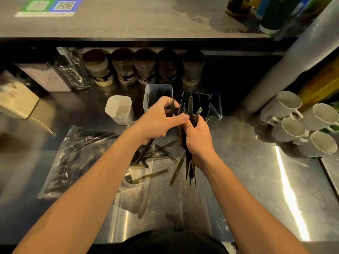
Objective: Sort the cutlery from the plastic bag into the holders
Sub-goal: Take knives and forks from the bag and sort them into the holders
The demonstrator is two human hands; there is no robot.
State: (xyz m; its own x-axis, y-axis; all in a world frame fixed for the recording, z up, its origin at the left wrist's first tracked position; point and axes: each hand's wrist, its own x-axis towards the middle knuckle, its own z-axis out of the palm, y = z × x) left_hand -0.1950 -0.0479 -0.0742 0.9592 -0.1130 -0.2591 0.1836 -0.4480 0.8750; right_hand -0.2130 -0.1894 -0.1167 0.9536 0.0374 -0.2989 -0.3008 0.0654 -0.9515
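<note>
A stainless steel table point(238, 180) was observed nearest the viewer, with both bare forearms extended over it. On its left portion a clear plastic bag point(77, 153) was found lying flat, with dark cutlery still visible inside. Loose cutlery point(156, 158) was noted scattered on the table at the bag's open end, including a fork point(139, 178) with a pale handle lying closest to the viewer. The right hand point(197, 138) was seen clenched around a bundle of dark-handled cutlery point(190, 162), held roughly upright, with fork tines and knife tips showing above the fist and handles protruding below it. The left hand point(157, 121) was recorded just beside the right, its thumb and fingers pinching a single dark piece point(171, 107) near the top of the bundle; the kind of piece could not be determined owing to blur. Beyond the hands, three holders were noted: a white holder point(119, 109) to the left, a grey holder point(157, 94) in the middle containing dark cutlery, and a dark holder point(200, 105) to the right with several pieces standing in it. Stacked white mugs point(297, 123) were seen at the right. A row of jars point(143, 68) was recorded at the far edge beneath a shelf point(128, 21).
</note>
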